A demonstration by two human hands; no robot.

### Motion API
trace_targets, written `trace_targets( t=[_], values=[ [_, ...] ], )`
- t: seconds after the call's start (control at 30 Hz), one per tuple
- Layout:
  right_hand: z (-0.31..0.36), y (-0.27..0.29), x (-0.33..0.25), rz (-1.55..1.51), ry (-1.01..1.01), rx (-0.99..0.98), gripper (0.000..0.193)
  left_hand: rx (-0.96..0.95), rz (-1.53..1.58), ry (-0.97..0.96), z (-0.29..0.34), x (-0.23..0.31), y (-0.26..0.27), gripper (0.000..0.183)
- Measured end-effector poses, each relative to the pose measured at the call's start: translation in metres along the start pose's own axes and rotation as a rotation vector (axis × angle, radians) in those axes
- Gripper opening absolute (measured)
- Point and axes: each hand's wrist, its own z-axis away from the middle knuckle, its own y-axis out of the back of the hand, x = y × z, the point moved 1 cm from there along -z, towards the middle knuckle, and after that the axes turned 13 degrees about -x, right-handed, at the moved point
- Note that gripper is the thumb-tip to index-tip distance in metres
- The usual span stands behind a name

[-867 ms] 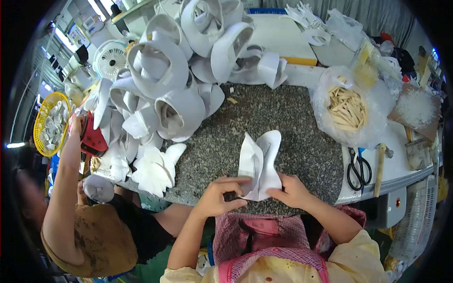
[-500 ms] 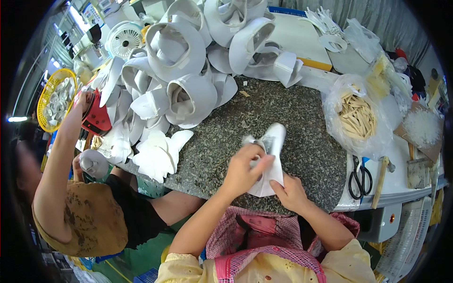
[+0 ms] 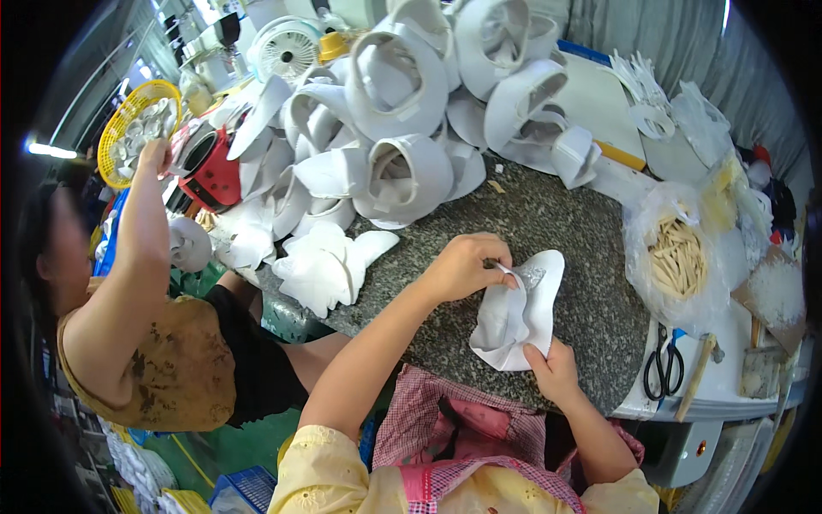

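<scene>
A white, soft, cap-like piece [image 3: 538, 321] with a wavy edge is held over the dark speckled stone tabletop [image 3: 591, 257]. My left hand [image 3: 469, 269] pinches its upper left edge between thumb and fingers. At the lower right edge, my right hand [image 3: 555, 368] grips it with the thumb on top. A shiny patch shows on the inner surface near the top. Left of my hands lies a stack of flat white cut pieces [image 3: 330, 265]. Beyond it rises a big pile of white cap-like shells [image 3: 402, 180] with round openings.
A clear bag of pale flat strips [image 3: 676, 257] stands at the right, with black-handled scissors [image 3: 664, 368] nearer me. To the left, a co-worker [image 3: 163, 360] reaches toward a yellow basket [image 3: 111, 141] beside a red container [image 3: 214, 180]. A fan [image 3: 289, 53] stands behind.
The white piece has been turned and spread wider, and its inside shows more. My left hand has shifted to its upper left edge. The whole view has swung a little left.
</scene>
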Motion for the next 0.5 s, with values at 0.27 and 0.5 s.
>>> trace_targets(
  t=[0.27,0.5],
  values=[
    [0.002,-0.001,0.015,-0.029,0.032,0.123,0.020,0.065,-0.195,-0.239,-0.002,0.013,0.030,0.019],
    [-0.001,-0.006,0.011,-0.065,0.032,0.087,0.020,-0.082,0.123,-0.306,0.013,-0.006,0.003,0.036]
  ],
)
